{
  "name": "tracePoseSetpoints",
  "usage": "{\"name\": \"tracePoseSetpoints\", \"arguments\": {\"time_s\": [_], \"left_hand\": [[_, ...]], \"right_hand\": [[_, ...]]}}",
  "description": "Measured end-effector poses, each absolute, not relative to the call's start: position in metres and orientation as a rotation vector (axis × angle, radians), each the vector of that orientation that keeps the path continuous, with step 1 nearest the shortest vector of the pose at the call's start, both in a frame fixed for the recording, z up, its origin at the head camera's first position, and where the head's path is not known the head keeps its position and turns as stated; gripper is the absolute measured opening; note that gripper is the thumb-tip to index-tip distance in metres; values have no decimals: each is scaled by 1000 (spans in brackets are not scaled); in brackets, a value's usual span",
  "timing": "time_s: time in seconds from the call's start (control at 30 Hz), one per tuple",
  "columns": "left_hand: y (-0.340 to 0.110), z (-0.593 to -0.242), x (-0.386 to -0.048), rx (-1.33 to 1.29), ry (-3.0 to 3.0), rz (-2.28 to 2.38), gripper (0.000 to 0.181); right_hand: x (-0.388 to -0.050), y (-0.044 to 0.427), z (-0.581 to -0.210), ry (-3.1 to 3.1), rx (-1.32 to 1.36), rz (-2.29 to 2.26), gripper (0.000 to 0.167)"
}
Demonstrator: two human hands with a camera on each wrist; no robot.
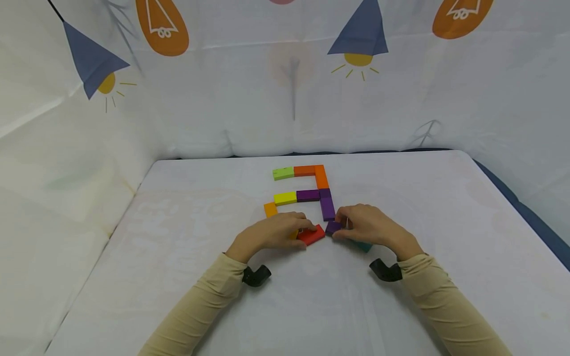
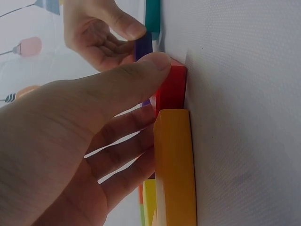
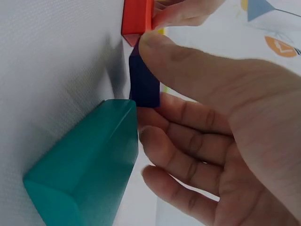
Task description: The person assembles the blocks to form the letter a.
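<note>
My left hand pinches a red block between thumb and fingers, flat on the table. Beside it lies an amber block, mostly hidden by that hand in the head view. My right hand pinches a dark purple block, its near end close to the red one. A teal block lies under the right hand, by the purple block's outer end. Just beyond, another purple block runs away from me, with a second purple block at its side.
Farther back, an orange block, a red-orange block and a lime block form a corner. A yellow block and a light orange block lie left. White cloth with printed lamps hangs behind the white table.
</note>
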State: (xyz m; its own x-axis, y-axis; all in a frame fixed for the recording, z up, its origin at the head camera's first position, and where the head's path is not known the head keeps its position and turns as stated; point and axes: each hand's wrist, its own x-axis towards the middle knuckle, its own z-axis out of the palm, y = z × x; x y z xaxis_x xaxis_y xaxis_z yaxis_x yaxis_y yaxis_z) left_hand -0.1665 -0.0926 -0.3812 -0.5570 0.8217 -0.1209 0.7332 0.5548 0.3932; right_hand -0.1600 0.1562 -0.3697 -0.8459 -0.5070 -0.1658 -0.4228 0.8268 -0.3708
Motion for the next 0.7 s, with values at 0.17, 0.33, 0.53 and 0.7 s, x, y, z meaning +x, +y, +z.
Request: {"name": "tracePoseSetpoints", "arguments": {"time_s": [0.17,0.33,0.53,0.7], "left_hand": [[-92,-381,-167,1287,2506,422,41],[-92,-381,-167,1287,2510,417,41],[-92,-381,-167,1290,2512,419,41],[-92,-381,-167,1293,2510,422,41]], "right_hand": [[-160,156,-370,2789,-715,-460,33],[-160,154,-373,2821,-701,-430,32],[-159,152,-376,2837,-706,-411,30],[-159,151,-378,2848,-699,-405,29]]}}
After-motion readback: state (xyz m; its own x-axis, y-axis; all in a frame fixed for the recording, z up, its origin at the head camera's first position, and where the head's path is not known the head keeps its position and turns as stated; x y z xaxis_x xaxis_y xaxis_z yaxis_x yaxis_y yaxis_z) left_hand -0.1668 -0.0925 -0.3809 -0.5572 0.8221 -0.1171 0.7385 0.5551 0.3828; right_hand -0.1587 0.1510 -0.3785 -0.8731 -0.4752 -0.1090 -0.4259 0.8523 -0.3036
